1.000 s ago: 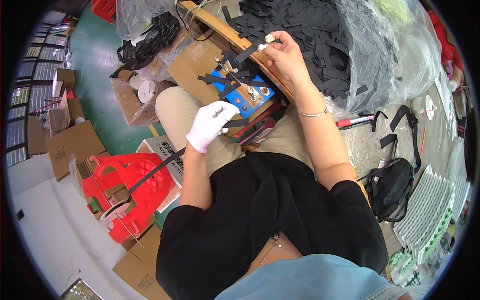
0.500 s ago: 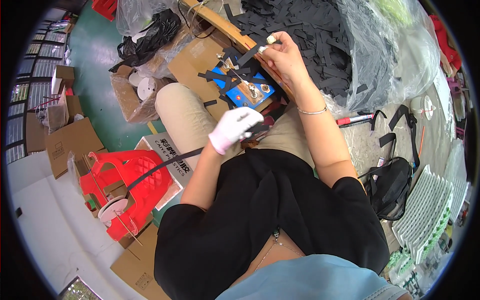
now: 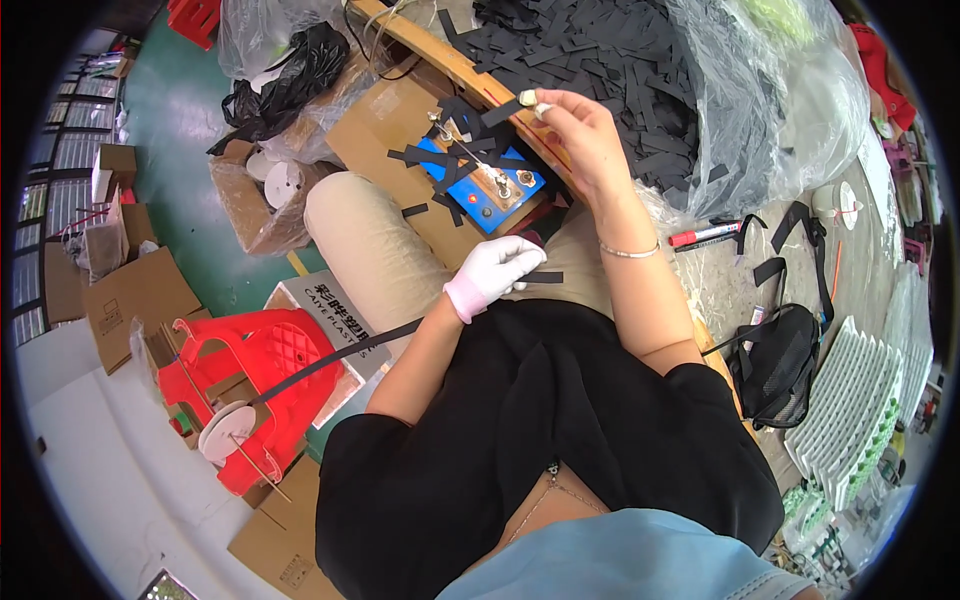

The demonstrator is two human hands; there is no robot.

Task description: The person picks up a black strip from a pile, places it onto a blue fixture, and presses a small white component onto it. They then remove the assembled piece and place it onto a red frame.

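Note:
My left hand (image 3: pixel 493 273), in a white glove with a pink cuff, is closed on a long black strap (image 3: pixel 345 352). The strap trails back under the forearm to a white reel (image 3: pixel 228 432), and its free end sticks out past my fingers over my lap. My right hand (image 3: pixel 585 138), bare except for white wraps on the fingertips, pinches a short black strip (image 3: pixel 507 111) near the wooden edge. Between my knees sits a blue device (image 3: pixel 487 205) with a thin metal rod across its top and loose black strips lying over it.
A large heap of black strips (image 3: pixel 600 80) lies in clear plastic beyond the wooden board edge (image 3: pixel 440 60). At left, an upturned red stool (image 3: pixel 300 350) stands by the reel, next to a printed box (image 3: pixel 350 320). A red marker (image 3: pixel 690 238) and black bag (image 3: pixel 775 370) lie at right.
My left hand has moved a little right, and the strap's end now shows straight beyond its fingers. My right hand has come slightly lower and to the right, still with the short strip.

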